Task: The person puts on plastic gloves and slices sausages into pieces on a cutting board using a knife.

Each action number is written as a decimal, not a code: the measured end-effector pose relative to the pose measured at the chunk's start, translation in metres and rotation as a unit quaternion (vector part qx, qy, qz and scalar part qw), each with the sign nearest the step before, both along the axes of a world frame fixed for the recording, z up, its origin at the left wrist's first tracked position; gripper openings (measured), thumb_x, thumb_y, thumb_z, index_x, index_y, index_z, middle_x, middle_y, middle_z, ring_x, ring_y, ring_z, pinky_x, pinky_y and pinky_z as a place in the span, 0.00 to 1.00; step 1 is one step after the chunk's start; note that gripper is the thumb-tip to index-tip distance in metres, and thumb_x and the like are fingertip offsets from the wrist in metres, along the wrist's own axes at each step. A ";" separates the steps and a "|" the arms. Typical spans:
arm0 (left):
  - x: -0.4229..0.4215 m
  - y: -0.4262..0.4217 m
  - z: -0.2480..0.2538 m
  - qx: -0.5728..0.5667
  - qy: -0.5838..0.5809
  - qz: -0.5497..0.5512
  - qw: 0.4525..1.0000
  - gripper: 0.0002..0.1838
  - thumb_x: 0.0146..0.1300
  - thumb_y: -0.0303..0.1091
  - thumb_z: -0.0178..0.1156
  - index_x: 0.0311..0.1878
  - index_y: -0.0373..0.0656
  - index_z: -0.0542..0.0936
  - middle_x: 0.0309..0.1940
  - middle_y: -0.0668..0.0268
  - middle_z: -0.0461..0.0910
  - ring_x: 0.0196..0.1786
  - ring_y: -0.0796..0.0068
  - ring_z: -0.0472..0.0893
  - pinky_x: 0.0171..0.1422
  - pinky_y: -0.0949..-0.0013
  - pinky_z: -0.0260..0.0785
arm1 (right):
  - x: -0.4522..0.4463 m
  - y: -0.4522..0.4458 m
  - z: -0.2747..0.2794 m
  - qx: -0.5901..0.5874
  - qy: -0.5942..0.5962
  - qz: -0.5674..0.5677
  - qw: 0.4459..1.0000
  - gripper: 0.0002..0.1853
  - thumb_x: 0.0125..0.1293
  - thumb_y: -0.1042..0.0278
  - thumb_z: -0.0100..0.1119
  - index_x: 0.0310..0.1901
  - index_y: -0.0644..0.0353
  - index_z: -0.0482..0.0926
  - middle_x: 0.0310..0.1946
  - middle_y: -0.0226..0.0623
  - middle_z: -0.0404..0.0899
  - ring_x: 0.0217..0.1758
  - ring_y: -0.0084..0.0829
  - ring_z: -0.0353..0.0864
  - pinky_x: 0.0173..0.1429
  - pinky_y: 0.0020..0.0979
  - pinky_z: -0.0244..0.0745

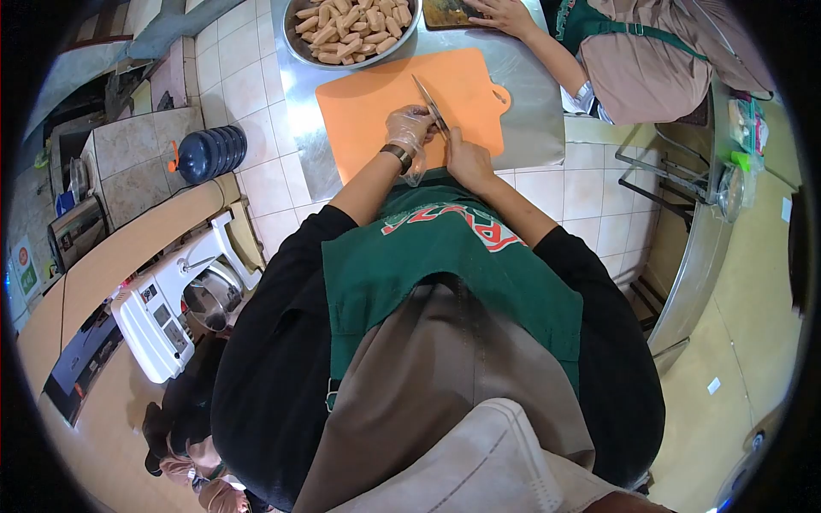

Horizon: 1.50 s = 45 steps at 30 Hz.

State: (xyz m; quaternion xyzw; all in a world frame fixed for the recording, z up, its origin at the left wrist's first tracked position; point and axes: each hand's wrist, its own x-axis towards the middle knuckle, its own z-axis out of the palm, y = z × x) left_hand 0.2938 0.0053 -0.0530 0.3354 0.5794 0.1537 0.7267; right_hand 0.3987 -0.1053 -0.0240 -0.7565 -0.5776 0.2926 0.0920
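On an orange cutting board [368, 103], my right hand [469, 160] is closed round the handle of a knife [430, 101]. Its blade points away from me, up and to the left. My left hand [410, 126], in a clear plastic glove, is right beside the blade with its fingers curled in. Whatever those fingers hold, if anything, is too small or hidden to make out. Beyond the board stands a metal bowl [293, 51] heaped with short, pale brown sausage-like pieces [352, 27].
The board lies on a steel table [534, 141]. Across it, a co-worker's hand [505, 15] rests at a dark board [446, 12]. A blue water jug [212, 154] lies on the floor at left, near a white stand mixer [154, 321]. A metal-framed table [705, 265] stands at right.
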 end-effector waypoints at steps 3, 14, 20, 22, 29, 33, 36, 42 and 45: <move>0.003 -0.003 0.003 -0.016 -0.033 0.034 0.999 0.11 0.57 0.27 0.66 0.40 0.36 0.76 0.26 0.61 0.81 0.22 0.76 0.78 0.20 0.77 0.64 | -0.002 0.001 -0.002 -0.019 -0.016 0.005 1.000 0.11 0.65 0.66 0.44 0.43 0.66 0.63 0.21 0.56 0.78 0.27 0.55 0.81 0.33 0.55 0.72; -0.002 -0.001 -0.011 -0.005 -0.032 0.007 0.999 0.10 0.56 0.25 0.64 0.41 0.37 0.76 0.26 0.60 0.81 0.24 0.73 0.81 0.21 0.78 0.69 | 0.024 -0.057 0.003 -0.051 -0.037 0.039 0.997 0.09 0.68 0.64 0.41 0.43 0.60 0.63 0.22 0.50 0.79 0.26 0.53 0.81 0.29 0.54 0.72; -0.017 0.011 0.029 0.143 0.012 0.003 0.990 0.06 0.57 0.28 0.64 0.37 0.38 0.79 0.24 0.65 0.80 0.25 0.76 0.81 0.25 0.74 0.72 | 0.025 -0.038 0.021 0.028 -0.065 -0.010 0.997 0.08 0.68 0.64 0.43 0.42 0.59 0.63 0.19 0.49 0.78 0.23 0.50 0.80 0.27 0.51 0.73; -0.033 0.035 0.041 0.430 0.106 -0.005 0.897 0.07 0.56 0.29 0.64 0.39 0.39 0.81 0.25 0.64 0.81 0.29 0.70 0.82 0.33 0.69 0.74 | 0.022 -0.038 0.025 0.055 -0.041 0.023 0.997 0.08 0.70 0.63 0.44 0.41 0.58 0.62 0.17 0.48 0.77 0.22 0.51 0.79 0.24 0.50 0.70; -0.030 0.150 0.118 0.496 0.447 -0.356 0.654 0.11 0.60 0.31 0.55 0.42 0.46 0.84 0.40 0.57 0.83 0.43 0.57 0.83 0.45 0.60 0.76 | 0.016 -0.029 0.003 0.064 -0.013 0.128 0.990 0.08 0.67 0.65 0.44 0.40 0.60 0.65 0.20 0.49 0.79 0.24 0.51 0.80 0.29 0.52 0.73; -0.025 0.178 0.093 0.466 0.463 -0.449 0.606 0.12 0.59 0.30 0.54 0.43 0.46 0.84 0.42 0.56 0.83 0.46 0.59 0.82 0.47 0.59 0.76 | 0.025 -0.018 0.008 0.040 -0.041 0.080 0.995 0.08 0.67 0.65 0.44 0.40 0.60 0.65 0.19 0.50 0.79 0.25 0.51 0.81 0.29 0.51 0.73; -0.027 0.175 0.102 0.562 0.388 -0.371 0.630 0.09 0.58 0.32 0.58 0.39 0.43 0.84 0.37 0.56 0.84 0.41 0.59 0.84 0.46 0.63 0.76 | 0.033 -0.019 0.009 0.023 -0.057 0.021 0.998 0.09 0.67 0.64 0.44 0.40 0.61 0.65 0.19 0.50 0.78 0.25 0.51 0.81 0.29 0.52 0.73; -0.013 0.102 0.109 0.285 -0.084 -0.058 0.953 0.13 0.55 0.26 0.66 0.43 0.32 0.80 0.28 0.61 0.83 0.28 0.77 0.81 0.34 0.74 0.74 | 0.036 -0.022 0.009 0.020 -0.037 -0.026 0.999 0.10 0.68 0.62 0.43 0.42 0.60 0.63 0.18 0.51 0.78 0.24 0.53 0.80 0.30 0.52 0.73; -0.001 0.047 0.048 0.199 -0.116 -0.002 0.973 0.12 0.54 0.25 0.67 0.40 0.31 0.80 0.29 0.62 0.82 0.26 0.78 0.79 0.35 0.75 0.74 | 0.030 -0.020 0.010 0.020 -0.029 -0.032 0.999 0.10 0.69 0.61 0.43 0.42 0.59 0.62 0.18 0.51 0.78 0.24 0.53 0.80 0.30 0.52 0.73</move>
